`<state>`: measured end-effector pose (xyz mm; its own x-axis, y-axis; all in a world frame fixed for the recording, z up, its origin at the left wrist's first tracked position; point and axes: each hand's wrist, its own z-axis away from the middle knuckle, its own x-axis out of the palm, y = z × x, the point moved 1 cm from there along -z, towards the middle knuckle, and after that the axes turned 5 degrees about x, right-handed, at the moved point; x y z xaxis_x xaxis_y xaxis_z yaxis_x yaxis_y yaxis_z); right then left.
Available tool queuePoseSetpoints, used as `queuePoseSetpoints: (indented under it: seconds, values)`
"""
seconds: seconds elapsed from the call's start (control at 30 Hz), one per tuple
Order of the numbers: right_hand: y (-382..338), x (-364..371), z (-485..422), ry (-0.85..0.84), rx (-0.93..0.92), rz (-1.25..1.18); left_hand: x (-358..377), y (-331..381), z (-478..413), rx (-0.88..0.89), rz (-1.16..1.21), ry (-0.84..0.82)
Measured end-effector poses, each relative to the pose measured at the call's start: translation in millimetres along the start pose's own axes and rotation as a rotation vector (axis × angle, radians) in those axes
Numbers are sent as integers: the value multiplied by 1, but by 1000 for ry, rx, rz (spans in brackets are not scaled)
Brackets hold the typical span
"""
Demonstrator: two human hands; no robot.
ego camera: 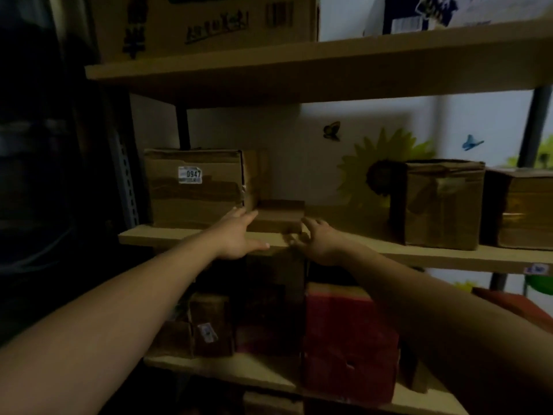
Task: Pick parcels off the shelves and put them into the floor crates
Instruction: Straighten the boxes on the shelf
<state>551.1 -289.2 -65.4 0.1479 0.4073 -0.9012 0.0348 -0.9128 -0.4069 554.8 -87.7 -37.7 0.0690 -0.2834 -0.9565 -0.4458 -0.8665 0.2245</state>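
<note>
**Two hands flank small parcel on middle shelf**

At far left on the shelf [179,236] stands a big taped box [194,187] labelled 0947. Just right of it, the left hand [236,235] lies with fingers straight against the left side of a small brown parcel [279,215], thumb spread along the shelf's front. The parcel sits near the front edge of the shelf, touching or just beside the big box; which, the blur does not show. At its right side is the right hand [317,239], fingers bent; whether they grip or merely touch cannot be told. Farther right, a carton [443,205] stands well apart. The parcel looks light and stiff, its taped card perhaps slick. A firm squeeze on the two side faces should lift it. No crate is in view.
</note>
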Motion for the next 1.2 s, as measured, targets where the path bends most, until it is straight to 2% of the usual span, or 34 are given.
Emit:
queuePoseSetpoints:
  seconds: [0.17,0.4,0.63,0.83,1.0,1.2]
  values:
    - [-14,11,-29,2,116,-2,5,-22,-46,98,-78,-85]
    - [-5,8,-26,36,33,139,20,-24,-58,159,-201,-91]
    - [20,-12,23,92,-60,199,46,-7,-42,282,44,67]
    - [41,-6,50,225,-240,302,60,2,-19,411,143,363]
    - [45,-14,52,353,-268,116,41,4,-11,466,274,436]
    - [22,-41,45,560,-271,-168,4,20,-18,478,483,630]
